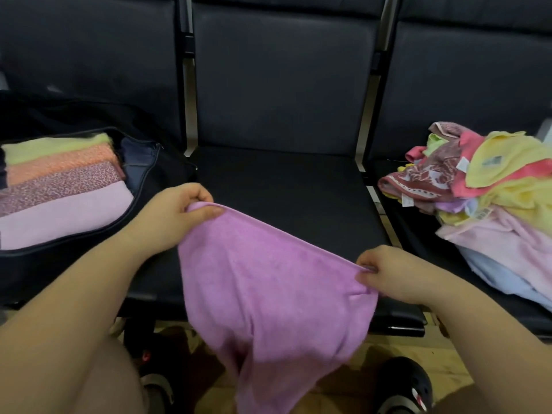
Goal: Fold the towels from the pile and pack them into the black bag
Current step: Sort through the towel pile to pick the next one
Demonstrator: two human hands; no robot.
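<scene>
Over the middle black padded seat (286,186), the left hand (176,216) and right hand (391,273) each pinch a top corner of a purple terry towel (268,294), probably to hang it flat for folding. Black zip bag (149,180) with folded towels sits left, the loose colourful towel pile (493,204) right.

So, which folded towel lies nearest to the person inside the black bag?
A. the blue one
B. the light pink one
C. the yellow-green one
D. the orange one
B: in the open black bag the light pink towel lies at the near end of the row, with the speckled, orange and yellow-green ones behind it.
</scene>
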